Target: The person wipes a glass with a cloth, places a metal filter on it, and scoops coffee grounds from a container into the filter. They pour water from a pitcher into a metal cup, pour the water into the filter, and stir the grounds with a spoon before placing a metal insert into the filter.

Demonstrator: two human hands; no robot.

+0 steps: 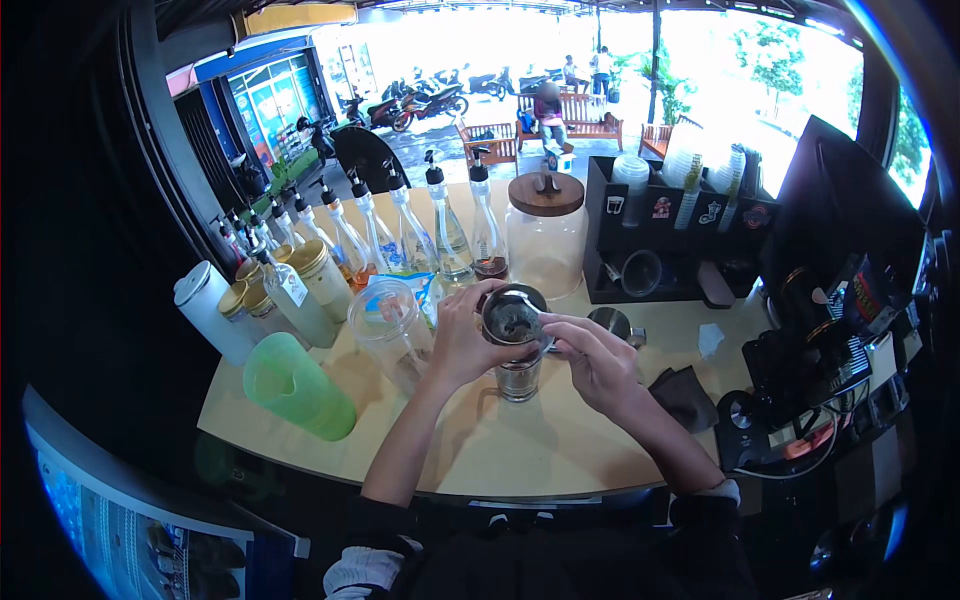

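A round metal cup (514, 318) with a dark inside is held over the counter at the middle. My left hand (464, 335) curls around its left side, fingers behind and thumb in front. My right hand (597, 365) is closed at the cup's right rim, fingertips pinched against it; whether they also grip a handle is hidden. Directly below the cup, a clear glass (518, 382) stands on the counter, its top covered from view. To the left of my left hand is a clear plastic jar (388, 325). A small metal vessel (610, 322) sits behind my right hand.
Pump bottles (437, 225) line the back of the counter (460, 455), beside a wooden-lidded jar (546, 230). A green pitcher (300, 388) stands left. A black cup organizer (680, 230), dark cloth (683, 398) and black machine (800, 370) are right. A person sits outside on a bench.
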